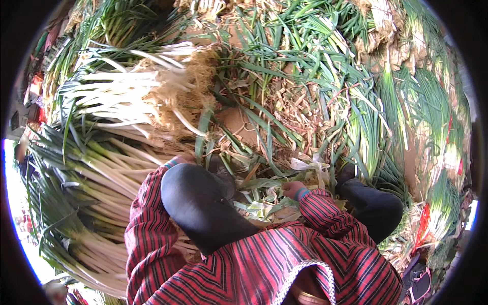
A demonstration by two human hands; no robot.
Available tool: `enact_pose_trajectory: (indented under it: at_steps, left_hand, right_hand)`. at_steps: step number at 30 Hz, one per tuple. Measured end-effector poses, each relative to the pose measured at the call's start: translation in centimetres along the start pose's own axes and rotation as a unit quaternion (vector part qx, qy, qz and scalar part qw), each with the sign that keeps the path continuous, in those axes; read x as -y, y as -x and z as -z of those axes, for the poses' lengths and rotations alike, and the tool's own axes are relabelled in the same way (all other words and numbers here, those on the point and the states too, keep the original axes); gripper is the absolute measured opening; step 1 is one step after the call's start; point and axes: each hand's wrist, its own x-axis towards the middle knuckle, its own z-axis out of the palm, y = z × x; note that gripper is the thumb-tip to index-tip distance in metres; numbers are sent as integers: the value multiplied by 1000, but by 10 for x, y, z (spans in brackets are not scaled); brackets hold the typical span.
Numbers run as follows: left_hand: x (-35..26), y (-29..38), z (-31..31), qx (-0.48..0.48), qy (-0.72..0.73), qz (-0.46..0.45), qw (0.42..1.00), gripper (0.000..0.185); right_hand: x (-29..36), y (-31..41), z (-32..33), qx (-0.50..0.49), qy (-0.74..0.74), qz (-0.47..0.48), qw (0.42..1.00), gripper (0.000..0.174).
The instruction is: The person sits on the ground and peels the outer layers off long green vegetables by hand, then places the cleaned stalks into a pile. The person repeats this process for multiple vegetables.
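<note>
My left hand (182, 159) reaches past my bent knee at the near edge of a pile of long green onions (114, 164); its fingers are partly hidden, and I cannot tell whether it grips a stalk. Above it lies a thick heap of white stalks with tan roots (179, 87). My right hand (292, 189) is low between my knees, over loose peeled leaves (268, 206); its fingers are curled, and no held thing can be made out. Just beyond it lies a whitish plastic strip (310, 164).
Dry husks and leaf scraps (297, 110) litter the ground ahead. Trimmed green onions (362, 126) lie to the right, with more bundles (438, 206) beyond, one beside a red tie (422, 228). Root-ended bundles (381, 23) lie at the top right. A black bag (419, 282) is at the lower right.
</note>
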Motion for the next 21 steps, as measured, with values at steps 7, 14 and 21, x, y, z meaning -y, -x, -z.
enact_pose_trajectory:
  at_steps: [7,14,21]
  left_hand:
    - [-138,-12,69,82,-197,-91,973,44]
    - [-217,-127,-13,30,31,-104,994,35]
    - [-165,-240,-166,34,-144,-96,984,33]
  right_hand:
    - [13,-55,58,10,157,-18,987,35]
    - [44,-148,147,-142,-77,-28,986,30]
    - [60,-287,184,-246,-159,36,956,25]
